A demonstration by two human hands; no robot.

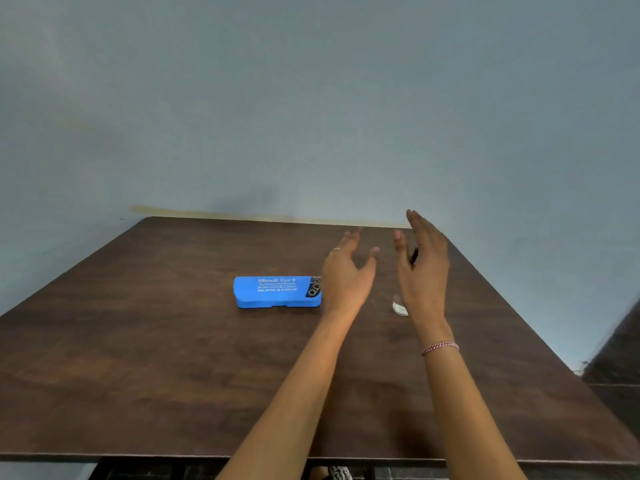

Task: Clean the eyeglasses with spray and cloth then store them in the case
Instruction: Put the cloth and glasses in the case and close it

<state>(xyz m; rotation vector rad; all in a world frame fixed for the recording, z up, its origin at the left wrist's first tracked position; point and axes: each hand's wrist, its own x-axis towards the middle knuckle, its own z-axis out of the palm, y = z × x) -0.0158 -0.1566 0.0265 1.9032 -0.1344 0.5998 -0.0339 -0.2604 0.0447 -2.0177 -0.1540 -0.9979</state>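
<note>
Hovering above the table toward its far right corner, empty, fingers straight and spread: left hand, right hand; lying closed mid-surface just beside the left hand: blue case

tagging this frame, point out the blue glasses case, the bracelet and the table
blue rectangular plastic glasses case (pixel 273 293): head view, middle of its lid
thin red-and-white bracelet (pixel 440 348): head view, middle of the band
dark brown wooden table (pixel 156 341): head view, bare top, left part

Blue case, white lettering; dark-brown woodgrain table.
</note>
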